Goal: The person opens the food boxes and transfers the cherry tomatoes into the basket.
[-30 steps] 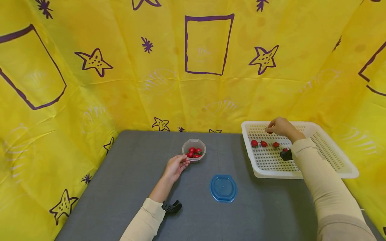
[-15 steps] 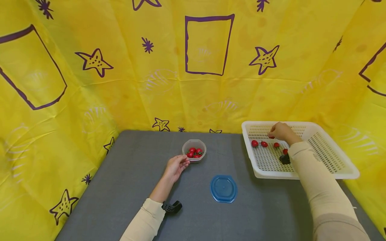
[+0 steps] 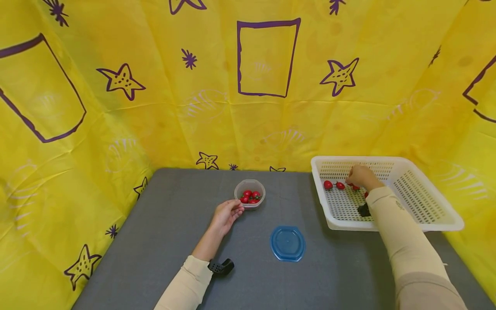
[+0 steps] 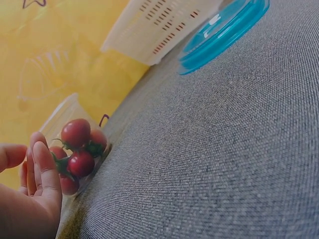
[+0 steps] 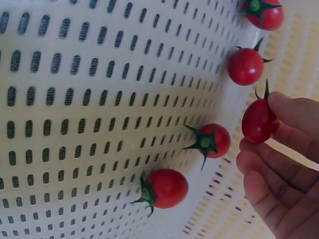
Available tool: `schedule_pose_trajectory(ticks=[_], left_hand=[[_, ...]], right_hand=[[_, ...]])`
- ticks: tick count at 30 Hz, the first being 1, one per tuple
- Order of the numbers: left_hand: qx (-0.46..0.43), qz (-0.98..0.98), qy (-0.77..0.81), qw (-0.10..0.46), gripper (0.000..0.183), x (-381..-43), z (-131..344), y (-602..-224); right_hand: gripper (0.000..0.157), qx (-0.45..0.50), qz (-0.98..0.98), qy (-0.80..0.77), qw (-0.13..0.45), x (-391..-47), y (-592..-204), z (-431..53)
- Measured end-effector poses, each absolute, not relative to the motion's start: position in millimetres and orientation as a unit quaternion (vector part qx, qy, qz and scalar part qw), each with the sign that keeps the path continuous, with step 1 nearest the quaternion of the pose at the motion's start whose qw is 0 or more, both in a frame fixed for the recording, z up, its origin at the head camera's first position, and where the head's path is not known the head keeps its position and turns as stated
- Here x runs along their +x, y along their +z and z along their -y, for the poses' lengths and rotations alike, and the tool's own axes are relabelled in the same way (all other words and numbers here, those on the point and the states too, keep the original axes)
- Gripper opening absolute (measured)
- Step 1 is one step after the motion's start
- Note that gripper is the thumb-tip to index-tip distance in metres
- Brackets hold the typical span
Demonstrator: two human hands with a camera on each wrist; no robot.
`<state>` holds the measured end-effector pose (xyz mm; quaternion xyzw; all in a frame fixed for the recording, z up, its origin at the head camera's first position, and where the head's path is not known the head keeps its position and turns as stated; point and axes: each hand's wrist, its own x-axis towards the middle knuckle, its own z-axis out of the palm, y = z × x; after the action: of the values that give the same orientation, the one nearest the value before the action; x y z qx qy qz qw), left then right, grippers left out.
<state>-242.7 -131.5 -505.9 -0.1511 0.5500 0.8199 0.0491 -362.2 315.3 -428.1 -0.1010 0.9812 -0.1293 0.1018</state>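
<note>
My left hand pinches the near-left rim of a small clear plastic container holding several red cherry tomatoes. In the left wrist view, the tomatoes show through its wall, beside my fingers. My right hand is inside a white plastic basket. In the right wrist view, a cherry tomato with a green stem is between its thumb and fingers. Several other cherry tomatoes lie on the basket's slotted floor, near that hand.
A blue lid lies flat on the grey cloth-covered table, between container and basket. Yellow patterned fabric hangs behind the table and along its sides. The basket's raised walls surround my right hand.
My right hand has moved lower and nearer within the basket, down toward the tomatoes on its floor. My left hand and the container have stayed in place.
</note>
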Motion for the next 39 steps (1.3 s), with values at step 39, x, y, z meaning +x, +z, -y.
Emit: schedule_pose_trajectory(ticks=[39], left_hand=[[-0.145, -0.542, 0.826, 0.05, 0.008, -243, 132, -508]], right_hand=[[0.019, -0.141, -0.976, -0.132, 0.102, -363, -406, -311]])
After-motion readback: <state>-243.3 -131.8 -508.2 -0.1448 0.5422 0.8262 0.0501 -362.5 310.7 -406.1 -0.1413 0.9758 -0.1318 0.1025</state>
